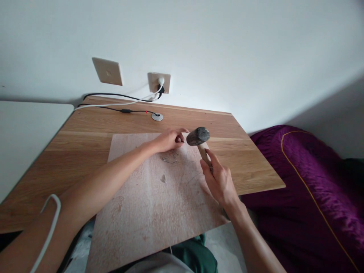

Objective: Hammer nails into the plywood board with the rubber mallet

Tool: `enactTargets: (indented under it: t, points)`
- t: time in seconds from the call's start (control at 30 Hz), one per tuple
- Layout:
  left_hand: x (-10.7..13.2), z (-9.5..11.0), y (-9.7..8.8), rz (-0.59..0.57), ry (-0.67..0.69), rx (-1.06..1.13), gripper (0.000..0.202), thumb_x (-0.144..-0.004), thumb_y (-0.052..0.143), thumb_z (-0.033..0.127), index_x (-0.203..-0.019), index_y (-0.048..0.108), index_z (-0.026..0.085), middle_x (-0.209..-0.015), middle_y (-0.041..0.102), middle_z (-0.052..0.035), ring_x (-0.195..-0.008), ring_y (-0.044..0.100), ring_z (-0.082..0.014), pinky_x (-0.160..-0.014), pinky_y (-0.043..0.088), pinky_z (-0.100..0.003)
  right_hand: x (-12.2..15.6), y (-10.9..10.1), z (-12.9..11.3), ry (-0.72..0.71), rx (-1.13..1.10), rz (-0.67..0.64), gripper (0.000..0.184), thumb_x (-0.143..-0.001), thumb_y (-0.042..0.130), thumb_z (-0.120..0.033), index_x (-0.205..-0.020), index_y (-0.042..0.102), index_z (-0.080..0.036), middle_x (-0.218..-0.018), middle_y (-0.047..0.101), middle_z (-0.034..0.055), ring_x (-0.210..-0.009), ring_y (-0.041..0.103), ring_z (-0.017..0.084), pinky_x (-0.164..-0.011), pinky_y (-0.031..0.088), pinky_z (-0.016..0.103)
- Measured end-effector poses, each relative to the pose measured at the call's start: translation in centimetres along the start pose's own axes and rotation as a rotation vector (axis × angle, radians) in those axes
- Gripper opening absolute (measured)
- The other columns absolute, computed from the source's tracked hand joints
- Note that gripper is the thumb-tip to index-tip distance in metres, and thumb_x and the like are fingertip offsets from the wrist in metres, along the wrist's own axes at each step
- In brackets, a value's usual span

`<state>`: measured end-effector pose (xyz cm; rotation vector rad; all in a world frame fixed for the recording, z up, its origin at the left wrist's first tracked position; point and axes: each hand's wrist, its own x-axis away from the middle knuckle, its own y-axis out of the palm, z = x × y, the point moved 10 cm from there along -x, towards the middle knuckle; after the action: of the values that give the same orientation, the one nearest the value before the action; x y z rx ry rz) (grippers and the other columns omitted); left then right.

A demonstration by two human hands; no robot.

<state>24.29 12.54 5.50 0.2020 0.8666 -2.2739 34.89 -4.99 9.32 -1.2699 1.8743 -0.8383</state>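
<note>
My right hand (218, 178) is wrapped round the wooden handle of a mallet (198, 136). Its dark, cylindrical head is raised just right of my left hand (170, 140). That hand rests at the far part of a thin plywood board (136, 212), thumb and fingers pinched together on what looks like a nail (184, 141); only a tiny bit of it shows. Several loose nails (170, 160) lie on the board below my left hand. Closer to me, a small shiny piece (163, 178) lies on the board, too small to name.
The board lies on a wooden desk (250, 163) and overhangs its front edge. Cables (122, 102) run along the back to a wall socket (159, 82). A white cord (52, 220) crosses near my left forearm. Purple bedding (313, 182) is at the right.
</note>
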Motion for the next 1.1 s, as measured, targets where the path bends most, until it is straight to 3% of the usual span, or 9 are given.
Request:
enactTargets:
  t: [0.43,0.6,0.8,1.1]
  points:
    - [0.1,0.0,0.0,-0.001,-0.022,-0.002,0.050,-0.080,0.067,0.004,-0.129,0.066,0.016,-0.087,0.077,-0.0020,-0.072,0.067,-0.0122,-0.074,0.051,-0.024,-0.5,0.3,-0.1,-0.019,-0.018,-0.039,0.049,-0.105,0.044,-0.042,-0.143,0.063,-0.018,-0.102,0.082,0.0135,-0.085,0.079,0.029,-0.076,0.057,0.037]
    - [0.1,0.3,0.0,-0.016,-0.002,-0.010,0.046,-0.083,0.065,0.007,-0.128,0.066,0.013,-0.088,0.077,-0.0032,-0.072,0.066,-0.0121,-0.071,0.049,-0.023,-1.2,-0.1,-0.5,-0.020,0.002,-0.105,0.048,-0.105,0.044,-0.043,-0.140,0.065,-0.017,-0.086,0.080,0.0089,-0.064,0.073,0.023,-0.063,0.053,0.032]
    - [0.1,0.8,0.0,-0.040,0.006,-0.053,0.032,-0.084,0.064,0.009,-0.115,0.071,0.015,-0.084,0.076,-0.0022,-0.070,0.066,-0.0129,-0.068,0.047,-0.023,-1.7,-1.2,-1.7,-0.090,0.083,-0.047,0.051,-0.106,0.042,-0.043,-0.144,0.062,-0.016,-0.081,0.079,0.0093,-0.069,0.074,0.026,-0.064,0.052,0.034]
    - [0.1,0.8,-0.1,-0.042,-0.038,-0.030,0.054,-0.079,0.065,0.000,-0.131,0.066,0.013,-0.090,0.078,-0.0046,-0.073,0.069,-0.0153,-0.072,0.050,-0.026,-1.8,0.7,-1.4,-0.140,0.198,-0.151,0.045,-0.108,0.037,-0.039,-0.137,0.063,-0.016,-0.091,0.081,0.0143,-0.080,0.077,0.030,-0.062,0.048,0.034]
